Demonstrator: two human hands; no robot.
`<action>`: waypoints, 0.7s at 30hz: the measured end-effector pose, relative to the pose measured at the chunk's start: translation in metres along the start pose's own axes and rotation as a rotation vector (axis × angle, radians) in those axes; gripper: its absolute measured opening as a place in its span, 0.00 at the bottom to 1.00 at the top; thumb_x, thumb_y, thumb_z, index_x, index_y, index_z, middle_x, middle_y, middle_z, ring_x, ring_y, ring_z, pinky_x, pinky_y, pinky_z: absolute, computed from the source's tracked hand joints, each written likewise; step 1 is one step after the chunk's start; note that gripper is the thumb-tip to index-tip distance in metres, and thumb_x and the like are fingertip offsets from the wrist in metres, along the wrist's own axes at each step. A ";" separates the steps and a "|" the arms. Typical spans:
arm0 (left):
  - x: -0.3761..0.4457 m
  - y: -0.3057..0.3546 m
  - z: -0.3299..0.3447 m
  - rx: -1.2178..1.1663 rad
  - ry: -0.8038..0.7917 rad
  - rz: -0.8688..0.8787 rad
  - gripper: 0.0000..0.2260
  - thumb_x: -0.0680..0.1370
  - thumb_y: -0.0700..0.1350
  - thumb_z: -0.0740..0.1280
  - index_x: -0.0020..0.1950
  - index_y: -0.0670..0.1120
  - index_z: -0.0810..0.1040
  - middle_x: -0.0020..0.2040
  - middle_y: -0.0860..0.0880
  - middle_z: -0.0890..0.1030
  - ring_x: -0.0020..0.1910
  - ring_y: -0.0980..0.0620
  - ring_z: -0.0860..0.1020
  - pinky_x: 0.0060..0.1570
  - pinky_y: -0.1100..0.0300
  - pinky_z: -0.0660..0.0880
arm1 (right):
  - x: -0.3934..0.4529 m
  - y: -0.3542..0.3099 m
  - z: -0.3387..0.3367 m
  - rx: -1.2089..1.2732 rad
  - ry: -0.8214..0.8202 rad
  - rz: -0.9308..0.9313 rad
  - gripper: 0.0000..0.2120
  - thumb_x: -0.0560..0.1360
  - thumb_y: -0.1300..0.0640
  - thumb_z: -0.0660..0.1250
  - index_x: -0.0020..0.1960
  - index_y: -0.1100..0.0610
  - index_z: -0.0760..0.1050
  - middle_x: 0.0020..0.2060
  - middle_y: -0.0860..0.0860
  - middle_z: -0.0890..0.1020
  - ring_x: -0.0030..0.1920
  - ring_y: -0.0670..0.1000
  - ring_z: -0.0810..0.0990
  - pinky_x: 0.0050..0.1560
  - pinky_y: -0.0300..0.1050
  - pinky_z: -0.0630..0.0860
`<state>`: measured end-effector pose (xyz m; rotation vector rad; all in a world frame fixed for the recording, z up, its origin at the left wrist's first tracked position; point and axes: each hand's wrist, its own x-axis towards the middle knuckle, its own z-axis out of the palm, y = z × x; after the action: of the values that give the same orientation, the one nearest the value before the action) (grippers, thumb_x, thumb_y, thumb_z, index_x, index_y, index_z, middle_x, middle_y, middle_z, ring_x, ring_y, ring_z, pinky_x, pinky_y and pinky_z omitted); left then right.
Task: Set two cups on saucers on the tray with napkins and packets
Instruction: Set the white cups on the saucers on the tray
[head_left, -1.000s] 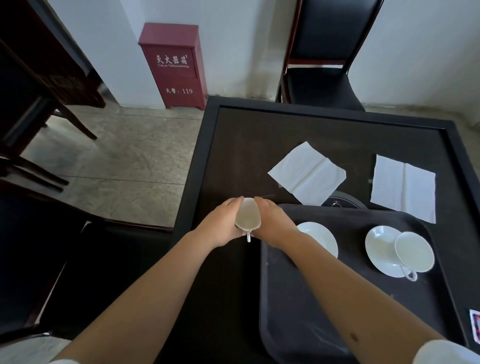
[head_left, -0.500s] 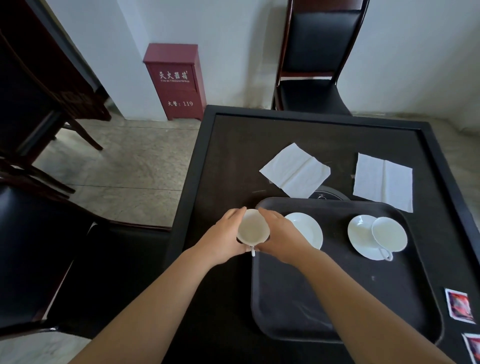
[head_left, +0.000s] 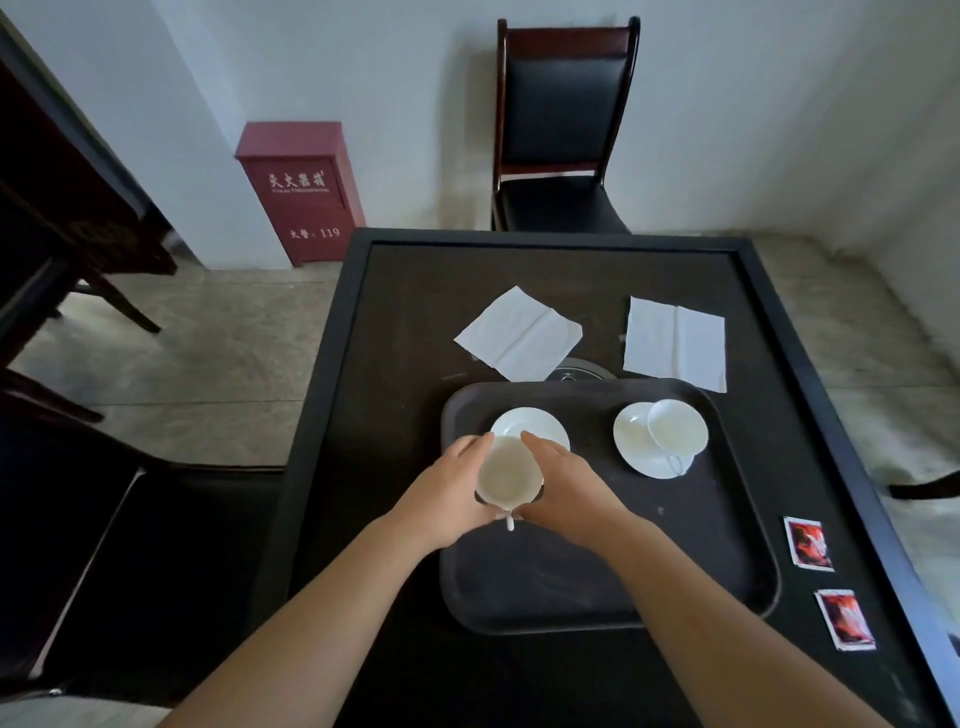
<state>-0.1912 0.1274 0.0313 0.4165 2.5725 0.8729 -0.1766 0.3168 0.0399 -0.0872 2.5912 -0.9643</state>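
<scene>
Over the left part of the dark tray (head_left: 613, 582), both hands cradle a white cup (head_left: 508, 477) from either side — the left hand (head_left: 448, 498) wraps its left wall, the right hand (head_left: 567, 487) its right, fingers curled round the bowl. Its small handle points back toward the person and shows between the two wrists. The cup is upright, mouth up, and overlaps the near edge of an empty white saucer (head_left: 532, 422) that lies at the tray's far left; whether the cup touches that saucer or is held above it cannot be told.

At the tray's far right a second saucer (head_left: 631, 442) carries a second cup (head_left: 677, 426), set toward its right side, handle toward the near edge.

Beyond the tray, on the black table (head_left: 410, 291), two white paper napkins lie flat: one (head_left: 518, 333) turned like a diamond just past the tray's far left, the other (head_left: 674, 343) squarer, past the far right. A round dark disc shows between them, partly under the tray's far edge. Right of the tray, two red-printed packets lie on the table — one (head_left: 808, 543) near the tray's right rim, the other (head_left: 845, 619) closer to the person.
</scene>
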 end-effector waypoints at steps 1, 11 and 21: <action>0.003 0.004 0.003 0.000 0.003 0.004 0.44 0.71 0.55 0.76 0.79 0.52 0.55 0.77 0.54 0.60 0.70 0.49 0.69 0.61 0.56 0.70 | -0.001 0.005 -0.003 0.001 0.005 0.011 0.47 0.66 0.47 0.77 0.77 0.52 0.56 0.73 0.48 0.67 0.70 0.52 0.67 0.63 0.44 0.66; 0.051 0.023 0.023 -0.010 -0.025 -0.044 0.43 0.71 0.55 0.77 0.79 0.51 0.56 0.77 0.53 0.61 0.72 0.49 0.67 0.66 0.52 0.71 | 0.026 0.039 -0.030 -0.041 -0.018 0.042 0.43 0.64 0.47 0.79 0.73 0.54 0.63 0.67 0.50 0.73 0.65 0.52 0.72 0.61 0.46 0.71; 0.094 0.009 0.040 0.003 -0.052 -0.128 0.44 0.69 0.54 0.78 0.78 0.52 0.57 0.76 0.53 0.63 0.70 0.49 0.69 0.64 0.54 0.71 | 0.067 0.061 -0.031 -0.022 -0.065 0.020 0.32 0.66 0.53 0.77 0.66 0.50 0.68 0.60 0.47 0.76 0.59 0.49 0.74 0.53 0.39 0.68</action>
<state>-0.2545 0.1915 -0.0174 0.2687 2.5222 0.8026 -0.2460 0.3698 0.0004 -0.0969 2.5389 -0.9116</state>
